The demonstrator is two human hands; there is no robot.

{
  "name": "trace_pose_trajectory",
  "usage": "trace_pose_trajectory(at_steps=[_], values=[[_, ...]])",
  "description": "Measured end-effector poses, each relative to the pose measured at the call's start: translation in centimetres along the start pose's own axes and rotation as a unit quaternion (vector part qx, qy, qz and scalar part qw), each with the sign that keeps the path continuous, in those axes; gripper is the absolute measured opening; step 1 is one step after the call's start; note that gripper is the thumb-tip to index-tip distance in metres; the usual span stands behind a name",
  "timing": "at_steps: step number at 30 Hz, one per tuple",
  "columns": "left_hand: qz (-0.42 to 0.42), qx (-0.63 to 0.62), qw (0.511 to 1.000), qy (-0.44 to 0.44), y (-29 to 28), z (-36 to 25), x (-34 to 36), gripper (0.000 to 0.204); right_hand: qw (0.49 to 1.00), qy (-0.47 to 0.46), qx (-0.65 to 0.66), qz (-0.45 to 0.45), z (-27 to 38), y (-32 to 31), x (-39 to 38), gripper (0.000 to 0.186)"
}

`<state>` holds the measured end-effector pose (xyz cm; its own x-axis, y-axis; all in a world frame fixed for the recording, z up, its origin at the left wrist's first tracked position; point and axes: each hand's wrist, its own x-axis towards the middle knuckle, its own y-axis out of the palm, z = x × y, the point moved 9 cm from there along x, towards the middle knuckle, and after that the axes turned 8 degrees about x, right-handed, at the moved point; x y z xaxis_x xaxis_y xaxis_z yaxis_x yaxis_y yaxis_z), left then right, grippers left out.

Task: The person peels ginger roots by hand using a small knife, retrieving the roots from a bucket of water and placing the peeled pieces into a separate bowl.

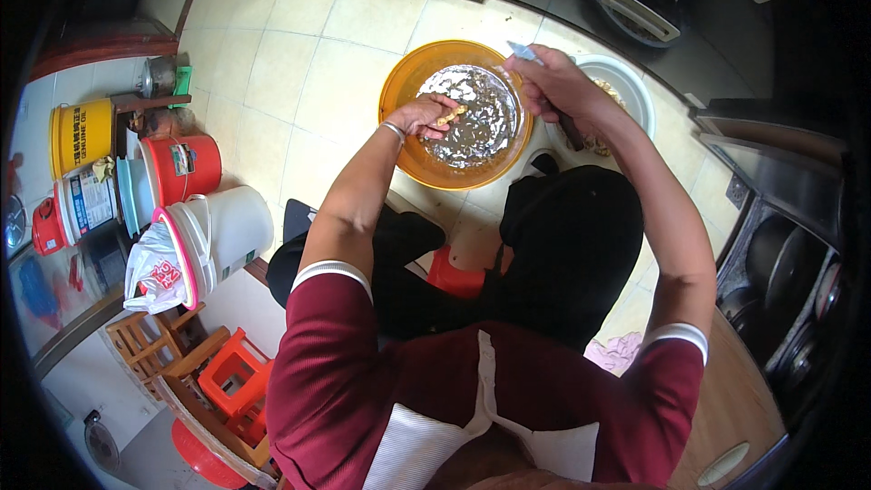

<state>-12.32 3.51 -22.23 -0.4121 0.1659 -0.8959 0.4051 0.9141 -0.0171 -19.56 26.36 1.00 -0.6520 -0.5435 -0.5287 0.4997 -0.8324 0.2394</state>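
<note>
here's my left hand point(425, 116), fingers wrapped around a knobbly yellowish piece point(452, 115), right over the water point(467, 147) in the orange basin point(395, 143). if it's slick, it could slip straight down! over to my right hand point(555, 82), clenched on what looks like a small knife point(524, 52): one careless swing leftward could nick those fingers, and drawing back could bump the pale bowl point(642, 98) beside it.

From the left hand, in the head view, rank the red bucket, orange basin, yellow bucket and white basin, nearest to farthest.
From the left hand:
1. Orange basin: directly beneath the hand.
2. White basin: to the right, past the orange one.
3. Red bucket: off to the left.
4. Yellow bucket: farther left, beyond the red one.
</note>
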Motion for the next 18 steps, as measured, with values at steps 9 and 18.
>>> trace_pose_trajectory(at_steps=[9,18], values=[[0.036,0.031,0.993,0.112,1.8,0.7,3.9,0.038,0.978,0.062,-0.174,0.101,-8.9,4.1,7.5,0.029],[-0.053,0.592,0.786,0.169,7.0,-1.2,3.1,0.028,0.831,0.003,-0.551,0.072,-11.8,6.9,14.8,0.038]])
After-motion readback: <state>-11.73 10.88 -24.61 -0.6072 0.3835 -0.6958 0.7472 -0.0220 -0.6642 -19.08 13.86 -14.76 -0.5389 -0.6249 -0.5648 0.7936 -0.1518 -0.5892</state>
